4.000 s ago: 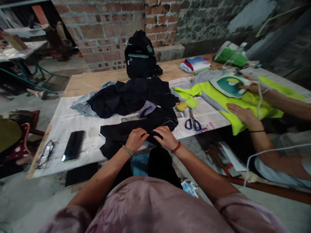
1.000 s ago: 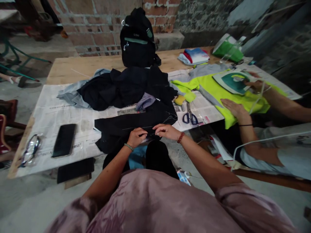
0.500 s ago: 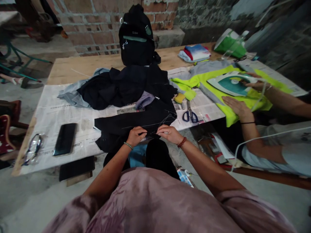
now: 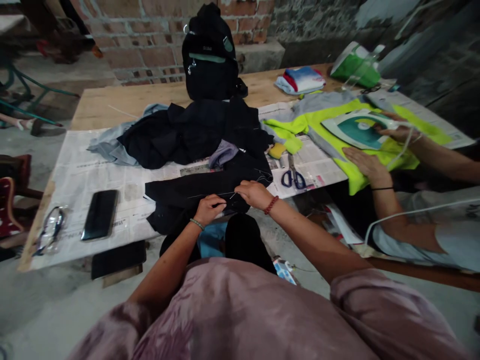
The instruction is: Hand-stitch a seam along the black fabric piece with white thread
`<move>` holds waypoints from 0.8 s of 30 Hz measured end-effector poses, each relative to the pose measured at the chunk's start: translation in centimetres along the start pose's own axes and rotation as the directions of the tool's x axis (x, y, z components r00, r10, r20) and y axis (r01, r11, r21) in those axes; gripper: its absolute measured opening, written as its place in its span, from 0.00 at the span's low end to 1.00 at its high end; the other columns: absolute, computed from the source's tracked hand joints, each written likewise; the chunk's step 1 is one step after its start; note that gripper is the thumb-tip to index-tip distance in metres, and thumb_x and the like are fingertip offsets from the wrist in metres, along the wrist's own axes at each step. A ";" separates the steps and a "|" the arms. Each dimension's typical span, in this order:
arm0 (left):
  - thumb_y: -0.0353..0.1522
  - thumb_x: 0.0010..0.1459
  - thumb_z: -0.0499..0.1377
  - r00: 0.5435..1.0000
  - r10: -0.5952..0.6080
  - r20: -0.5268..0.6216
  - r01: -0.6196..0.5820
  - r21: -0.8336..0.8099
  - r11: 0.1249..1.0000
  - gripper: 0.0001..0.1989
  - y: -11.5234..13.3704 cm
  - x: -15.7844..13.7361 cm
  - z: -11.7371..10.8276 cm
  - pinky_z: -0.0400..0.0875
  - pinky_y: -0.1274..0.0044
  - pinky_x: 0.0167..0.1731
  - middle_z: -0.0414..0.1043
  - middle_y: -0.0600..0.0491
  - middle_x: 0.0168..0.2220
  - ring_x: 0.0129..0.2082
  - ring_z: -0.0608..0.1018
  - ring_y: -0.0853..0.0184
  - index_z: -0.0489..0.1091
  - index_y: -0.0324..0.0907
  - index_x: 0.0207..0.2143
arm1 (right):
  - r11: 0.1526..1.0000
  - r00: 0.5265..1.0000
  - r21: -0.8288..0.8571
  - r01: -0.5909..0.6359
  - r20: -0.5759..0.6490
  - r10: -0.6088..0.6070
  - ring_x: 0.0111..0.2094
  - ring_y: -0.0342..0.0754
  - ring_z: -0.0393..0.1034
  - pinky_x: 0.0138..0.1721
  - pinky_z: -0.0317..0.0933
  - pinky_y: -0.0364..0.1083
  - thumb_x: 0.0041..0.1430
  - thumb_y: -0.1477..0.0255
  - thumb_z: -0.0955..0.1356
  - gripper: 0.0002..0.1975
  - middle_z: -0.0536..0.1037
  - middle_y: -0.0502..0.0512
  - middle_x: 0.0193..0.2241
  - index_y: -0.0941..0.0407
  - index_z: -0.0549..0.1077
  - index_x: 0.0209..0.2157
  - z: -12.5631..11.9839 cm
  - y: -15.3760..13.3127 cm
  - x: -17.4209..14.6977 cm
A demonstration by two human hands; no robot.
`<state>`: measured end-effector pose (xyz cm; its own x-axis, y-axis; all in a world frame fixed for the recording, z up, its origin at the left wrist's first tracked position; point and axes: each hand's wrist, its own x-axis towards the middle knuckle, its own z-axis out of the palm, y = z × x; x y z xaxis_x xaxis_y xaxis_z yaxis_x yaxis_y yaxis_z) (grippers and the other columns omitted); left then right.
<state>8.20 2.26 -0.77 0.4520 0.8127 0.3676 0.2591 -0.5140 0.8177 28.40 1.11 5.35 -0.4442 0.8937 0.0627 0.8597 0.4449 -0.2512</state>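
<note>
Wooden table (image 4: 107,102), newspaper (image 4: 123,175) over most of it, brick wall (image 4: 157,40) behind, concrete floor (image 4: 56,300). Black cloth (image 4: 176,190) at table's near edge. Left hand (image 4: 211,209): pinched on cloth's front edge. Right hand (image 4: 253,194): fingertips together on thin pale sliver (image 4: 233,195), needle or thread unclear. Dark garment heap (image 4: 180,132) crowding just behind; scissors (image 4: 293,175) right, phone (image 4: 100,215) left. Iron (image 4: 360,129) in co-worker's hand (image 4: 399,131), on yellow garment (image 4: 318,122). Label (image 4: 207,48) on backpack (image 4: 210,80): too small to read.

Whether your right hand (image 4: 252,194) pinches more than the white thread (image 4: 217,194) is too small to tell, your left hand (image 4: 210,209) hides the bit of black cloth (image 4: 176,190) it pinches, the newspaper (image 4: 75,170) print is too blurred to read, and your view's right edge cuts off the white cord (image 4: 423,213).
</note>
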 end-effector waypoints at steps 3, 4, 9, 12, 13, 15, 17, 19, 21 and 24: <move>0.29 0.47 0.59 1.000 -0.007 0.007 0.007 0.011 1.000 0.03 -0.2 -0.1 0.0 0.67 0.79 0.30 0.71 0.54 0.25 0.27 0.72 0.72 0.73 0.41 0.26 | 0.994 0.995 -0.077 0.072 0.071 -0.067 0.33 0.43 0.64 0.39 0.51 0.43 0.55 0.78 0.59 0.12 0.70 0.55 0.32 0.56 0.72 0.36 0.1 -0.4 0.9; 0.29 0.47 0.59 1.000 -0.007 0.008 0.007 0.014 1.000 0.03 -0.3 -0.1 0.0 0.67 0.79 0.30 0.71 0.54 0.25 0.26 0.72 0.72 0.73 0.41 0.26 | 0.993 0.994 -0.078 0.083 0.083 -0.077 0.33 0.43 0.64 0.39 0.50 0.43 0.55 0.77 0.59 0.12 0.70 0.55 0.32 0.56 0.71 0.36 0.3 -0.4 1.1; 0.30 0.48 0.58 1.000 -0.007 0.016 0.006 0.023 1.000 0.04 -0.3 -0.1 0.0 0.66 0.79 0.31 0.71 0.55 0.25 0.27 0.72 0.72 0.73 0.41 0.26 | 0.994 0.989 -0.010 0.112 0.099 -0.110 0.34 0.43 0.64 0.40 0.49 0.42 0.56 0.77 0.59 0.12 0.70 0.54 0.32 0.55 0.71 0.36 1.1 0.1 0.9; 0.31 0.49 0.58 1.000 -0.002 0.024 0.002 0.027 1.000 0.04 -0.2 -0.1 -0.1 0.66 0.79 0.31 0.71 0.55 0.25 0.27 0.72 0.72 0.73 0.42 0.27 | 0.992 0.990 0.034 0.119 0.075 -0.122 0.35 0.43 0.64 0.39 0.50 0.42 0.56 0.76 0.59 0.11 0.71 0.54 0.32 0.55 0.72 0.36 1.3 0.2 0.6; 0.31 0.49 0.58 1.000 -0.002 0.025 0.001 0.028 1.000 0.04 -0.2 -0.1 -0.1 0.66 0.79 0.31 0.71 0.55 0.25 0.27 0.72 0.72 0.73 0.42 0.27 | 0.991 0.990 0.052 0.121 0.065 -0.125 0.35 0.43 0.64 0.39 0.51 0.42 0.56 0.76 0.60 0.11 0.71 0.54 0.32 0.54 0.72 0.36 1.4 0.2 0.6; 0.31 0.49 0.58 1.000 -0.004 0.026 0.003 0.034 0.999 0.04 -0.2 -0.1 -0.1 0.66 0.79 0.30 0.71 0.55 0.25 0.27 0.72 0.72 0.73 0.42 0.26 | 0.986 0.990 0.103 0.131 0.036 -0.135 0.34 0.43 0.64 0.39 0.52 0.42 0.55 0.76 0.60 0.11 0.71 0.54 0.32 0.55 0.72 0.36 1.4 0.1 0.6; 0.31 0.49 0.58 1.000 -0.003 0.030 0.001 0.046 0.999 0.04 -0.2 -0.1 -0.1 0.66 0.79 0.31 0.71 0.55 0.25 0.27 0.72 0.72 0.73 0.42 0.26 | 0.975 0.992 0.179 0.129 -0.013 -0.129 0.34 0.43 0.65 0.38 0.54 0.41 0.56 0.75 0.60 0.11 0.71 0.55 0.31 0.57 0.73 0.35 1.5 -0.1 0.8; 0.31 0.49 0.58 1.000 0.003 0.031 -0.005 0.052 0.999 0.04 -0.3 0.0 0.0 0.66 0.79 0.31 0.71 0.55 0.25 0.27 0.72 0.72 0.73 0.42 0.26 | 0.957 0.995 0.272 0.097 -0.060 -0.083 0.33 0.42 0.65 0.36 0.56 0.41 0.55 0.74 0.61 0.10 0.72 0.55 0.30 0.58 0.73 0.33 1.7 -0.4 1.1; 0.31 0.49 0.58 1.000 0.008 0.024 -0.009 0.053 0.999 0.04 -0.3 0.0 0.0 0.66 0.79 0.32 0.71 0.54 0.25 0.27 0.72 0.72 0.73 0.42 0.26 | 0.928 0.997 0.371 0.022 -0.080 0.008 0.32 0.42 0.66 0.36 0.57 0.40 0.54 0.75 0.62 0.09 0.73 0.54 0.29 0.58 0.74 0.31 2.0 -0.8 1.5; 0.30 0.49 0.58 1.000 0.010 0.019 -0.011 0.066 0.998 0.03 -0.4 -0.1 0.1 0.66 0.78 0.31 0.71 0.54 0.25 0.26 0.72 0.72 0.73 0.42 0.26 | 0.824 0.979 0.539 -0.178 0.012 0.204 0.27 0.39 0.67 0.32 0.59 0.39 0.51 0.77 0.64 0.06 0.74 0.51 0.26 0.59 0.73 0.28 2.5 -1.5 2.2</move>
<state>8.18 2.38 -1.16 0.4708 0.8022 0.3673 0.3102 -0.5402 0.7822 25.46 2.27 3.45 -0.2629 0.9648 -0.0014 0.6511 0.1763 -0.7382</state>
